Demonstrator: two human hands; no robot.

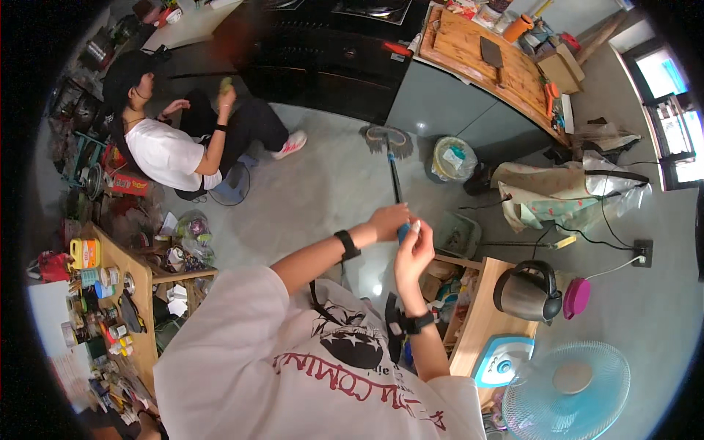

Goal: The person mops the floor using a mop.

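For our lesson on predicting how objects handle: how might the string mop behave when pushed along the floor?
The string mop would probably feel stiff, given its straight, slender pole. Its grey strands, splayed on the floor, look floppy and would likely trail.

I couldn't see the stretch of mop handle (pixel 397 183) inside the hands (pixel 416 255). The greenish thing (pixel 225 84) raised by the seated person (pixel 170 150) was too small for me to name. A reddish-brown blur (pixel 238 37) smudged my view beside the stove (pixel 323 66), whose top was cropped. The lower edge cut off the fan (pixel 572 379).
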